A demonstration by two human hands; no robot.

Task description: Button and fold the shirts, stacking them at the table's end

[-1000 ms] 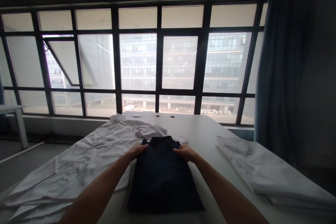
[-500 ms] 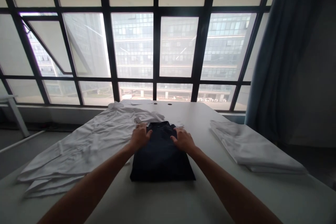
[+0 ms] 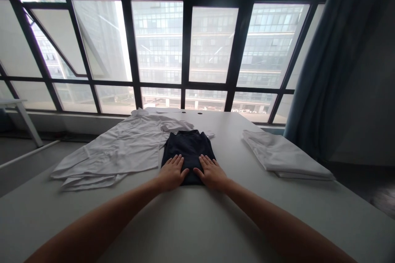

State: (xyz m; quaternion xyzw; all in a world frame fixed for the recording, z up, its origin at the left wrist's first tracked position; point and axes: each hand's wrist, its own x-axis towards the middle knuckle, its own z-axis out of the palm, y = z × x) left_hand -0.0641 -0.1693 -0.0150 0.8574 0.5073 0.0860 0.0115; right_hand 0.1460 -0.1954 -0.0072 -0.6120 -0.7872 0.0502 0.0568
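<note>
Both hands lie open and flat, palms down with the fingers spread, on the near end of a folded navy shirt. Neither hand is gripping it. The left hand is on the near left corner and the right hand on the near right corner, with a narrow strip of navy fabric showing between them. The shirt lies neatly squared near the middle of the white tabletop, its collar at the far end.

Just to the left, a wrinkled white shirt lies spread out and loosely rumpled, its edge running alongside the navy shirt. A small white corner pokes out past the navy shirt's far right shoulder (whether it belongs to that white shirt, I cannot tell). Well off to the right sits a stack of folded white cloth, with one layer showing beneath the top fold.

Beyond the far edge of the tabletop, a wide dark-framed window looks onto an office building, and a blue curtain hangs at the right.
</note>
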